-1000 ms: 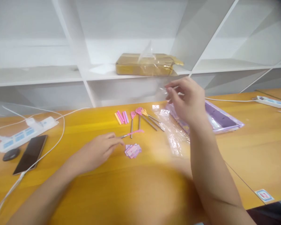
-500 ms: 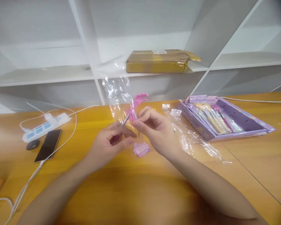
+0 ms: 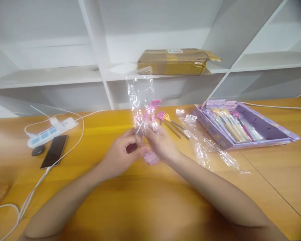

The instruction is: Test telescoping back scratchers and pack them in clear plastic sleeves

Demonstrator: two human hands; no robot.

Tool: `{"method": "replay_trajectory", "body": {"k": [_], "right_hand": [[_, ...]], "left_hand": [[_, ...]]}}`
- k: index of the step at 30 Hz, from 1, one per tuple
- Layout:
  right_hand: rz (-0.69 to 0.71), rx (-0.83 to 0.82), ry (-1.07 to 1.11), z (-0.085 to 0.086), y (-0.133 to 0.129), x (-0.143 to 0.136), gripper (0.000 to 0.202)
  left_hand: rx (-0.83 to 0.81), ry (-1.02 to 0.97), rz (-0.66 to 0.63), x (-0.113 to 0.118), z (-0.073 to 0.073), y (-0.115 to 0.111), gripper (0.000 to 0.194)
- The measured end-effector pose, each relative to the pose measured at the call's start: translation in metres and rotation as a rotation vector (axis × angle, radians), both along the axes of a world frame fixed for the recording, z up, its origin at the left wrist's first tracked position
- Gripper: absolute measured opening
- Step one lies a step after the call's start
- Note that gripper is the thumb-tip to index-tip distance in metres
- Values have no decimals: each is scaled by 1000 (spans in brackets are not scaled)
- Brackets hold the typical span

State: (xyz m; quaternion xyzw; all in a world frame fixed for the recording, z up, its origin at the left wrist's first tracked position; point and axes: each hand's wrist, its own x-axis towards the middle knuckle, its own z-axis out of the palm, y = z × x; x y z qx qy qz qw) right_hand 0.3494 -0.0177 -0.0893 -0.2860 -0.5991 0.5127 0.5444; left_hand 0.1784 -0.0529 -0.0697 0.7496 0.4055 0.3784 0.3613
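Left hand (image 3: pixel 122 152), right hand (image 3: pixel 163 142) hold clear bag (image 3: pixel 140 93) upright.

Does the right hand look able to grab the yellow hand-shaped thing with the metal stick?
Probably yes: the yellow hand-shaped thing lies close to the right hand, and nothing seems to block the way. But that hand seems busy with the clear plastic bag, so it may need freeing first.

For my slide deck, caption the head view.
Left hand and right hand hold a clear bag near an open purple box.
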Motion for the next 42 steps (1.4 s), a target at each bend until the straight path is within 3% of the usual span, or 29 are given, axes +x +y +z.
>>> {"method": "replay_trajectory", "body": {"k": [4, 6, 10, 13, 19, 23, 25, 29, 32, 42], "right_hand": [[-171, -37, 246, 15, 6, 16, 27], [-189, -24, 339, 30, 4, 27, 25], [27, -36, 237, 56, -15, 48, 24], [142, 1, 77, 64, -32, 57, 26], [239, 120, -447, 63, -43, 67, 37], [344, 124, -603, 65, -50, 64, 40], [390, 88, -604, 64, -54, 58, 41], [331, -42, -437, 59, -57, 50, 46], [445, -72, -383, 52, -54, 47, 51], [738, -172, -186, 33, -31, 27, 53]], "left_hand": [[121, -51, 112, -13, 11, 4, 29], [170, -97, 202, -24, 19, 6, 28], [330, -306, 295, -41, 32, 10, 29], [381, -476, 312, -45, 35, 13, 40], [294, -689, 373, -38, 37, 8, 29], [373, -774, 418, -32, 38, 2, 29], [393, -794, 424, -29, 39, 0, 30], [370, -870, 481, -26, 42, -3, 32], [317, -893, 503, -24, 45, -5, 29], [208, -859, 392, -19, 44, -13, 15]]}}
